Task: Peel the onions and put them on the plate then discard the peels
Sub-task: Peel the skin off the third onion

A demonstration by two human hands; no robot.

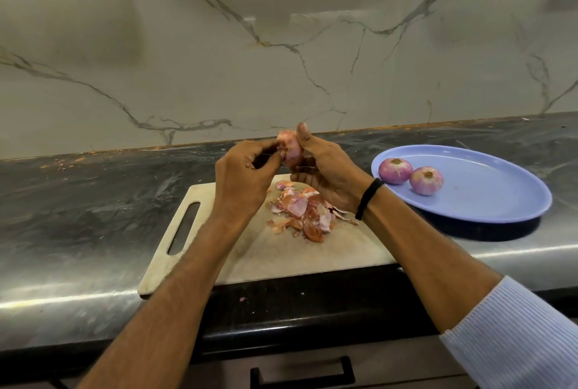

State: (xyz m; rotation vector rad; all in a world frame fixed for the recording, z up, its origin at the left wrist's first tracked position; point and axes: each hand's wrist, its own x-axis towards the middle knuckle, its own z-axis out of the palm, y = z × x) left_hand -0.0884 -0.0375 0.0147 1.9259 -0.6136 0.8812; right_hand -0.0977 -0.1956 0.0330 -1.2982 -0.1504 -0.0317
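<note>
At the frame's centre the right hand (325,169) grips a partly skinned onion (292,148) while the left hand (244,176) pinches its skin, above peels (305,210) on the cutting board (281,254), with two peeled onions (410,175) on the blue plate (488,194) at right.

both hands (244,176) gripping onion (292,151), probably peeling, peels (305,212) below

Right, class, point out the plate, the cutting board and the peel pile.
plate (488,188), head view, bare blue floor.
cutting board (281,257), head view, bare near part.
peel pile (303,213), head view, middle of the heap.
</note>
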